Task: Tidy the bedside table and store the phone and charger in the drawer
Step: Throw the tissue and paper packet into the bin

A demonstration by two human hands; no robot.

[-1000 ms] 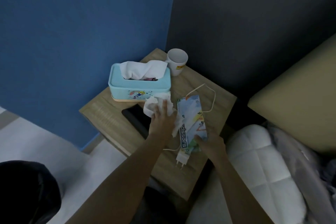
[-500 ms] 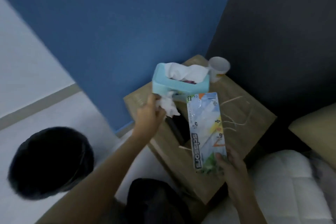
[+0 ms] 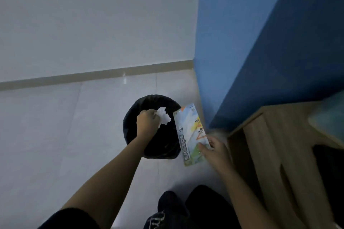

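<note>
My left hand [image 3: 148, 123] hangs over the open mouth of a black bin [image 3: 133, 134] on the floor, fingers closed on a crumpled white tissue [image 3: 163, 118]. My right hand [image 3: 214, 149] grips the lower end of a flat scissors package [image 3: 190, 134], which points up and away beside the bin's right rim. The wooden bedside table [image 3: 275, 141] fills the right edge of the view, blurred. A dark flat shape [image 3: 329, 165] lies on it at the far right; I cannot tell if it is the phone. The charger is out of view.
Pale tiled floor [image 3: 74, 135] spreads around the bin, ending at a grey skirting strip and a white wall. A blue wall [image 3: 251, 61] rises behind the table. A teal blur [image 3: 329, 117] sits at the table's far right edge. My dark-clothed legs [image 3: 186, 210] are below.
My view has swung left from the table to the floor. My left hand carried the tissue over the bin, and my right hand brought the scissors package alongside it.
</note>
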